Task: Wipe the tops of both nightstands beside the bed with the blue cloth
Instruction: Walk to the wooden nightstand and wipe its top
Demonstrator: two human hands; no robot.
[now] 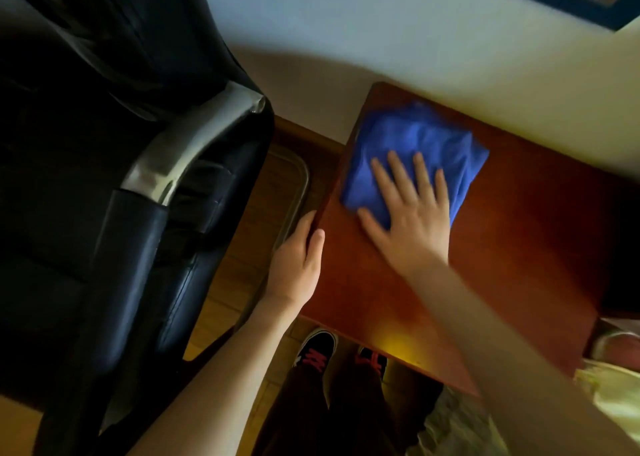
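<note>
A reddish-brown wooden nightstand stands against the pale wall, seen from above. The crumpled blue cloth lies on its far left part. My right hand presses flat on the cloth with fingers spread, the palm over its near edge. My left hand grips the nightstand's left edge, thumb on top and fingers curled over the side.
A black leather chair with a chrome armrest stands close on the left, with a narrow strip of wooden floor between it and the nightstand. My shoes are at the nightstand's front. Pale bedding lies at the lower right.
</note>
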